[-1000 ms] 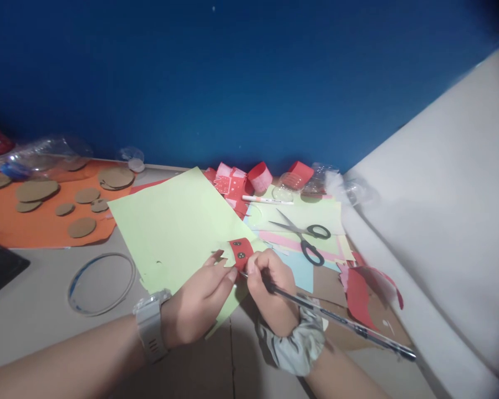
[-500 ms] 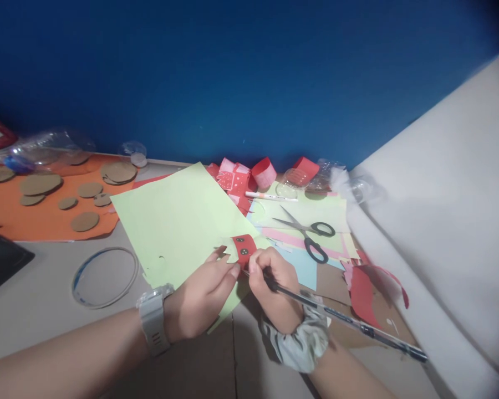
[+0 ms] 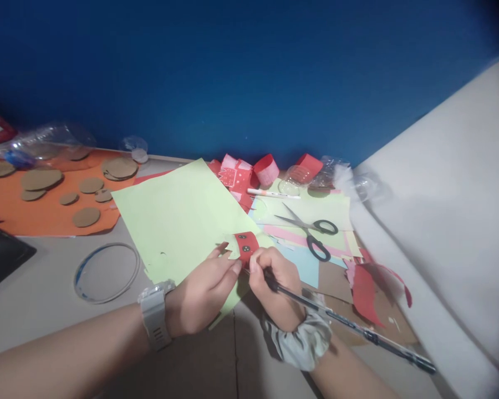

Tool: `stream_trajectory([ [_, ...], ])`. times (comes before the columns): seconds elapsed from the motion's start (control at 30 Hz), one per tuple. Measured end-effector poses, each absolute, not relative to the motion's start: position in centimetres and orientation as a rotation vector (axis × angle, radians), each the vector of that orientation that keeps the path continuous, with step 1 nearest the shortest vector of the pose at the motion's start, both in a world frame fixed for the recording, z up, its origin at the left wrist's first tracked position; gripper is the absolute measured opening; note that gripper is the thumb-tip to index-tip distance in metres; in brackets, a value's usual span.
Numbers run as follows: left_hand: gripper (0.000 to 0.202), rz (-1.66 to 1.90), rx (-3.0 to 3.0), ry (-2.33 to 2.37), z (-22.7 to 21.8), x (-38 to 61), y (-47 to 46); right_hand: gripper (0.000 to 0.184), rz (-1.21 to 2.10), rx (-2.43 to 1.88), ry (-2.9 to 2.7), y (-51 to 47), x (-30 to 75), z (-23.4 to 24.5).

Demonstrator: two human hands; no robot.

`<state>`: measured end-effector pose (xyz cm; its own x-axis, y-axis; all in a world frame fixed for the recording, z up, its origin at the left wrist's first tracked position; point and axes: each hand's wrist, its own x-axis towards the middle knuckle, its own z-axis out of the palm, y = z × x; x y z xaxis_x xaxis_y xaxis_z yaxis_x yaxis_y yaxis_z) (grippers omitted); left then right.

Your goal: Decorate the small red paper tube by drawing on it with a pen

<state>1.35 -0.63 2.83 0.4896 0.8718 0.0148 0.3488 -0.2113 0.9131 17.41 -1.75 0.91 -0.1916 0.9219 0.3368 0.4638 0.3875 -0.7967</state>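
My left hand (image 3: 203,291) is closed on a small red paper piece (image 3: 249,243) with two black drawn eyes and a pale green zigzag edge. Held in my right hand (image 3: 279,285) is a long black-and-clear pen (image 3: 345,321), its back end slanting down to the right. My right fingertips meet the red piece's right side; the pen's tip is hidden by the fingers. Beneath and behind both hands lies a light green paper sheet (image 3: 178,213). Scissors (image 3: 303,224) with black handles rest, blades spread, on papers to the right.
Cardboard discs (image 3: 41,179) lie on orange paper (image 3: 25,219) at the left. Nearer are a tape-like ring (image 3: 78,282) and a dark phone-like object (image 3: 6,257). Red paper rings (image 3: 266,169), a white marker (image 3: 274,194) and clear plastic pieces line the blue wall (image 3: 249,77). Red scraps (image 3: 363,293) lie right.
The whole view has shifted slightly. The pen's back end has swung a little down and to the right; both hands keep their holds on the paper piece and pen.
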Motion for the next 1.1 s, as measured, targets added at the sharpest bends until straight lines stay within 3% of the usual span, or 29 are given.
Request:
stream_trajectory([
  [0.83,0.029,0.814,1.526,1.166,1.7,1.2,-1.4,0.023,0.631,-1.018,-1.788,-2.3,17.4,1.0],
  [1.1,0.021,0.688,1.561,0.917,1.7,0.9,-0.8,0.020,0.666,-0.998,-1.645,-2.9,17.2,1.0],
])
